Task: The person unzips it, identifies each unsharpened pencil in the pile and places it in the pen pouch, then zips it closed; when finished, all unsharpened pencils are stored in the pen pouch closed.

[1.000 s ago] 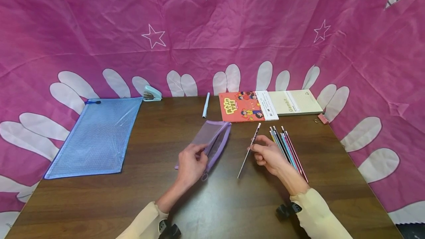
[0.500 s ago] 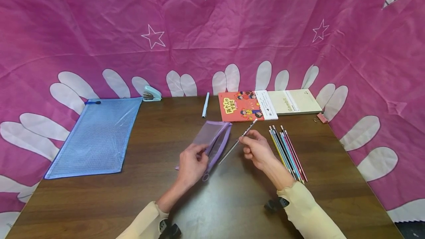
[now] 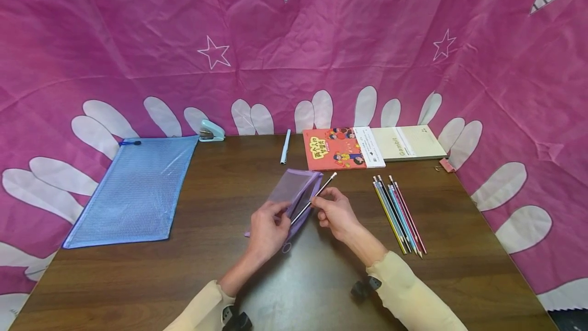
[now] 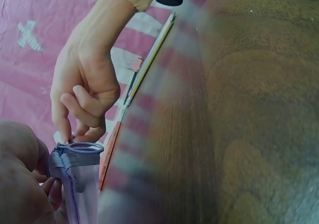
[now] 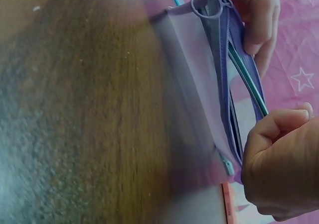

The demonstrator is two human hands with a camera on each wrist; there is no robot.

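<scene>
My left hand [image 3: 270, 228] grips the near side of a purple mesh zipper pouch [image 3: 286, 188], whose mouth gapes open toward the right. A ring pull [image 5: 207, 5] hangs at the pouch's near end. Between thumb and fingers my right hand [image 3: 337, 213] pinches a pencil [image 3: 327, 183], held slanted with its white-ended top up to the right. The pencil's lower end reaches into the pouch's mouth, as the right wrist view also shows. On the table right of that hand lies a bundle of several pencils [image 3: 398, 213].
At the back stand a blue mesh folder [image 3: 133, 193] on the left, a light-blue stapler [image 3: 212, 131], a pale-blue pen [image 3: 285, 147], a red book [image 3: 335, 149], a cream notebook [image 3: 409, 142] and a pink binder clip [image 3: 446, 165]. A pink cloth [image 3: 367, 40] hangs behind the table.
My right hand has moved left from beside the pencil bundle, tilting the pencil and bringing its lower end into the pouch's mouth. The left hand keeps its hold on the pouch.
</scene>
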